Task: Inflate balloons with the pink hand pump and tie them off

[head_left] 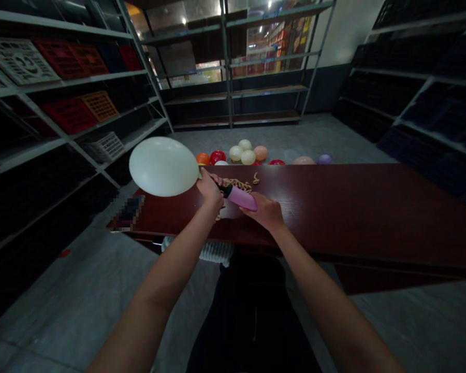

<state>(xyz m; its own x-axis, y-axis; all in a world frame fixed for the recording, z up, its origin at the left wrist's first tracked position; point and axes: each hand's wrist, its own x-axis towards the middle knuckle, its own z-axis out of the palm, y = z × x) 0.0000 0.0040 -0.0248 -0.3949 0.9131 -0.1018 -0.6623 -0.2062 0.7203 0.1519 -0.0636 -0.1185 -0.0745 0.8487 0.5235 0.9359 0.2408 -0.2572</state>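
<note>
A large pale inflated balloon (163,166) hangs to the left above the dark red table (353,207). My left hand (209,189) is closed, pinching the balloon's neck onto the black nozzle of a pink hand pump (241,197). My right hand (266,211) is wrapped round the pump's pink body just above the tabletop. A small heap of limp tan balloons (238,183) lies on the table right behind both hands.
Several inflated balloons (248,154) in orange, red, cream and purple lie on the floor beyond the table. Metal shelving with red and orange crates (72,111) lines the left. More racks stand at the back and right. A phone-like object (129,212) rests at the table's left corner.
</note>
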